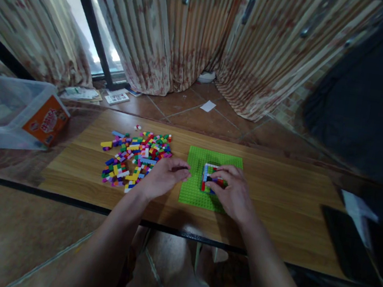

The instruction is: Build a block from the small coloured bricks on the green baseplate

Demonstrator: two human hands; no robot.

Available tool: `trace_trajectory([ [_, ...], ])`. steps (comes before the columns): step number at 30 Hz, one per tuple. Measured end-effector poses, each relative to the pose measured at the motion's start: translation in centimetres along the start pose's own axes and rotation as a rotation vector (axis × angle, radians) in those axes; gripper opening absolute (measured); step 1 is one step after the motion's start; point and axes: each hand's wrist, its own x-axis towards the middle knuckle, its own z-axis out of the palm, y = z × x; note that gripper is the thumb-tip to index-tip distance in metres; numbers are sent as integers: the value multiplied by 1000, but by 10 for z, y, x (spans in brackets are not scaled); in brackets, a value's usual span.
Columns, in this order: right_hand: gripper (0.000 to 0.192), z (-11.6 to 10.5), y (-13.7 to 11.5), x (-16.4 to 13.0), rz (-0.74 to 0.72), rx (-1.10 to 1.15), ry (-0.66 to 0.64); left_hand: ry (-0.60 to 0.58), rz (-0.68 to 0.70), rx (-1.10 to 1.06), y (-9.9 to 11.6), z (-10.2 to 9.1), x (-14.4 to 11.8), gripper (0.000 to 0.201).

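A green studded baseplate (190, 198) lies on the wooden table, bearing a low build of coloured toy bricks (204, 176) with white, light blue, red and blue pieces along its edges. My right hand (235, 190) is over this build, thumb and fingers pinched at its middle, where a small dark brick (210, 179) shows at the fingertips. The hand hides the build's right side. My left hand (169, 176) hovers by the baseplate's left edge, its fingertips pressed together; anything between them is too small to make out. Left of it spreads a pile of loose toy bricks (140, 150).
A clear plastic bin (5, 122) with an orange label stands left of the table (283, 199). A dark flat object (345, 241) and papers (358, 209) lie at the right end. Beyond the table are curtains (199, 35) and a tiled floor with papers (208, 106).
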Motion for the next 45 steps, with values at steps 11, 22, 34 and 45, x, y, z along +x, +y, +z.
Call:
trace_trajectory([
  [11,5,1,3,0,-34,-13,-18,0,21,31,0,1,1,12],
  [22,19,-5,6,3,65,42,120,9,28,58,1,0,0,12],
  [34,33,31,1,-3,139,-149,202,10,54,59,-2,-1,1,12],
  [45,37,34,-6,-6,246,-229,176,-13,95,125,-6,5,-1,14],
])
